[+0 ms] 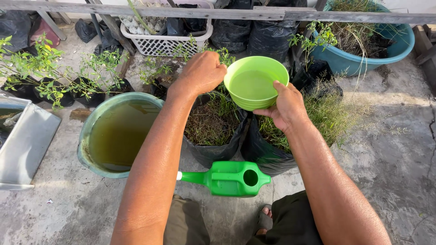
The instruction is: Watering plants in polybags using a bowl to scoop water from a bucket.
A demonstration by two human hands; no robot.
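- The right hand [284, 106] has its grip around the near right rim of a green bowl [254, 81], thumb laid over the rim and fingers curled underneath; the bowl carries water and sits level in the air.
- The bowl hangs over two black grow bags, just above the gap between the left bag [213, 147] and the right bag [265, 156].
- The left hand [202, 72] is balled into a loose fist, grip pressed together, just left of the bowl; whether it holds anything inside, I cannot tell. Its knuckles sit close to the bowl's rim, though contact is not clear.
- Both bags hold dry, thin grass and soil, and they stand touching each other on the concrete floor [395, 172].
- A green watering can [229, 178] lies near, just in front of the bags, its spout pointing left.
- At left, a round tub [91, 124] holds murky greenish water, beside a grey metal tray [25, 145] at the far left edge.
- Far off, a white plastic basket [163, 43] stands in the middle, with black bags behind it.
- Far right, a teal basin [399, 50] is filled with dry grass.
- Small leafy seedlings [54, 77] in dark bags line the far left.
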